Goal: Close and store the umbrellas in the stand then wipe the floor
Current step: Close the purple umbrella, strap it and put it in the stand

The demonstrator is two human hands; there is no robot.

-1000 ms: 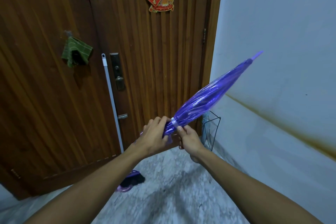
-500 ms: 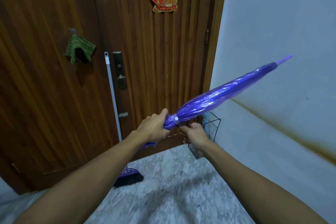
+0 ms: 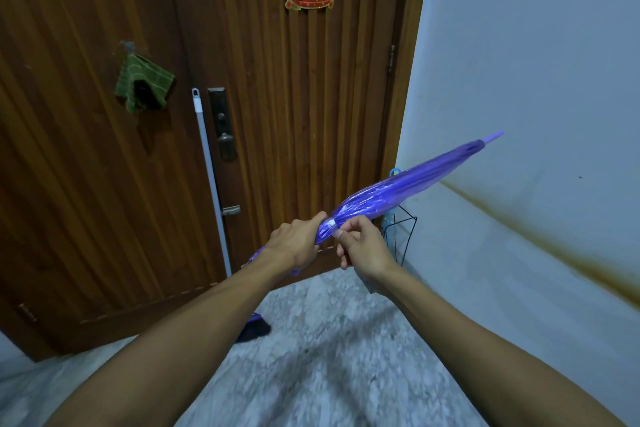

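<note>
Umbrella point(image 3: 398, 192) was furled, left hand point(image 3: 294, 244) gripping it, right hand point(image 3: 363, 246) pinching its strap; next, probably, the stand point(image 3: 403, 236) just beyond.

The grey-white marbled floor point(image 3: 329, 357) carries a broom head point(image 3: 254, 331) with dark bristles and purple top, near the wooden door. A black wire umbrella stand point(image 3: 403, 239) stands in the corner against the wall.

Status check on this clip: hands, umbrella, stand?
Left hand grips the folded purple umbrella. Right hand pinches its strap at the snap. Wire stand by the door corner, another umbrella in it; path open.
</note>
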